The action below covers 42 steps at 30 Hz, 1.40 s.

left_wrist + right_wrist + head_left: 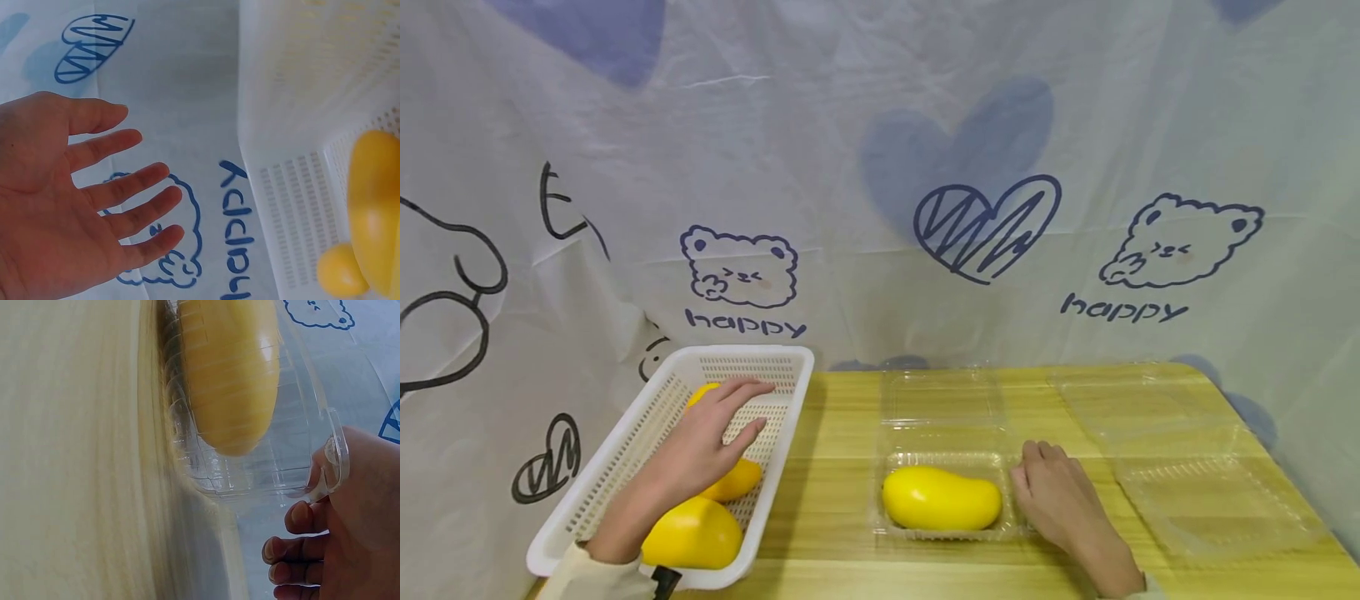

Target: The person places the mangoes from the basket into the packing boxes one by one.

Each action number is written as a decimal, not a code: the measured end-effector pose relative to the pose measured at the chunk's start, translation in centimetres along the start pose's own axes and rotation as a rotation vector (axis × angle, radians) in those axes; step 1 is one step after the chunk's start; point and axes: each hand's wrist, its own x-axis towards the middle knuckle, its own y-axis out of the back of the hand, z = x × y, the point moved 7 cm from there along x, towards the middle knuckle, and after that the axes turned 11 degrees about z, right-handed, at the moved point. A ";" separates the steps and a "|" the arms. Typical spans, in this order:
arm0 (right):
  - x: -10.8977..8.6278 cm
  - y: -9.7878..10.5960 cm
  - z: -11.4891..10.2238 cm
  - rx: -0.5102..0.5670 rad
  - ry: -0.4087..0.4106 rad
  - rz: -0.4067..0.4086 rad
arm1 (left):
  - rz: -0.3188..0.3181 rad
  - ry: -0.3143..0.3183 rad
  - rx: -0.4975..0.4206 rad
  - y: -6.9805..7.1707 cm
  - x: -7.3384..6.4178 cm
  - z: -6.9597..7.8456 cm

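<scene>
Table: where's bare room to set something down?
Bare table between the white basket and the loaded clear container, and along that container's near side. The gap to the second container is partly taken by the right hand. Crowded: the basket, mangoes inside, left hand over it.

A person wears a cream left sleeve (pixel 597 578) that ends near the wrist, with a small black band (pixel 666 582) just beside it, and a pale right sleeve (pixel 1141 590), just a sliver of it visible
</scene>
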 end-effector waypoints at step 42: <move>-0.1 0.1 -0.1 0.010 0.014 0.021 | -0.556 0.174 -0.145 -3.7 -1.5 -8.4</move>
